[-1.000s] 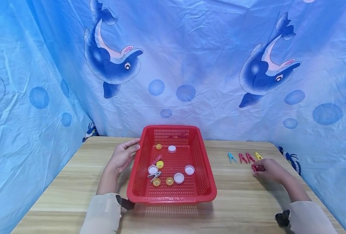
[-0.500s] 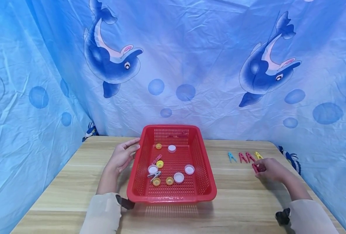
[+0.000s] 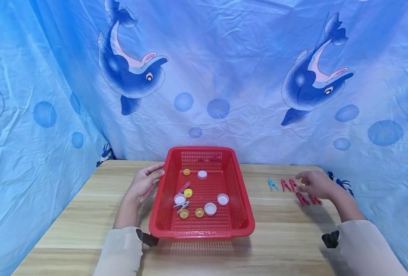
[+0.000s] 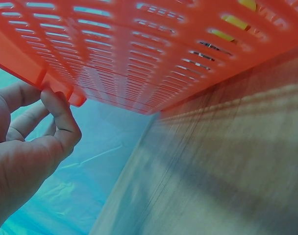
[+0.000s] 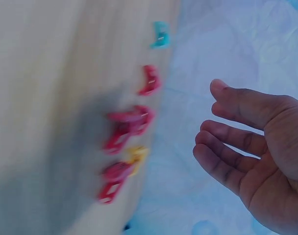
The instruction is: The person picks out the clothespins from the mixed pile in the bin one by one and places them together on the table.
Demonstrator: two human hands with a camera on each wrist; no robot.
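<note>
Pinching the left rim of the red basket between thumb and fingers, the left hand held it; the right hand, fingers loosely parted, hovered near red clothespins on the surface, right of the basket.

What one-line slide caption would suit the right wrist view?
Right hand, holding nothing, near a teal clip, red clips and a yellow clip on a wooden table.

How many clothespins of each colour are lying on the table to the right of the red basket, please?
Blue clothespin: 1
Red clothespins: 4
Yellow clothespin: 1
Total: 6
</note>
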